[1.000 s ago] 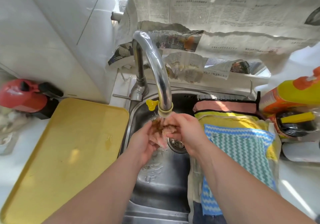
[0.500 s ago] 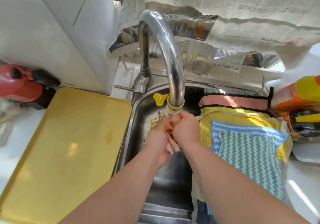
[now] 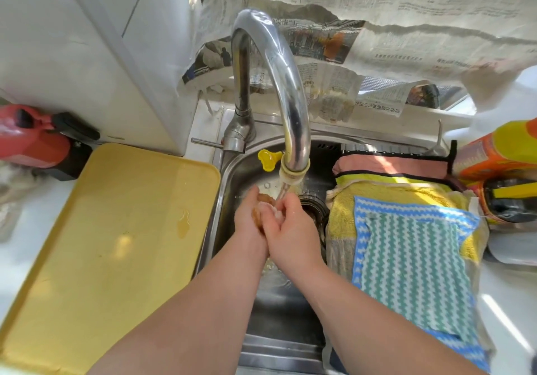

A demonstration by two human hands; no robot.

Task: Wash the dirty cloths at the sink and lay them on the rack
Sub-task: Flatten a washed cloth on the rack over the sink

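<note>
1. On the counter at the far left lies a yellow tray, touching the sink along its rim. A small puddle sits on the tray, but no cloth.
2. The left hand is over the basin with its palm pressed against a wadded cloth. Its fingers look fairly straight and point up toward the faucet.
3. The wadded cloth, brownish and pink, is squeezed between both palms just under the running water. It is bunched into a lump, so no long axis can be made out.
4. The right hand grasps the wadded cloth from the other side, its fingers curled over the top of it. The drain is just beside this hand.
5. Further right, the rack spans that side of the sink. It carries a pink cloth at the far end, a yellow cloth nearer, and a zigzag cloth lying on the yellow one.
6. Judgement: the scrubbing step is under way. The rack lies to the right of the hands, so the right hand is nearer for carrying the lump across. It would need spreading flat first, and the bare room left on the rack looks small.
</note>
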